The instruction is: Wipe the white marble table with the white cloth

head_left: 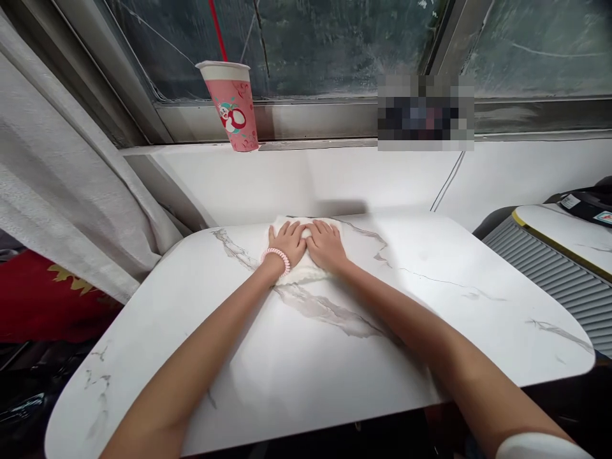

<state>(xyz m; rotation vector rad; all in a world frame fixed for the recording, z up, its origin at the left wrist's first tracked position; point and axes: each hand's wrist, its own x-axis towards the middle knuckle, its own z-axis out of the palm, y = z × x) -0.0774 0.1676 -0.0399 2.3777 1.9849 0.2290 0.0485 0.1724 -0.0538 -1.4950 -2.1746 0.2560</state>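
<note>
Both hands lie side by side on a white cloth (306, 275) near the far edge of a white marble-patterned table (287, 382). My left hand (289, 243), with a pink coiled band at its wrist (284, 257), rests flat with its fingers spread. Beside it my right hand (326, 243) presses flat on the cloth, fingers stretched forward. The thumbs nearly meet in the middle. Parts of the cloth are hidden under the palms.
A pink paper cup (233, 108) with a red straw stands on the window ledge. A grey curtain (62, 146) hangs at the left, above red fabric (52, 299). At the right are a ribbed grey panel (559, 274) and a black item (590, 204). A blurred patch covers something on the ledge.
</note>
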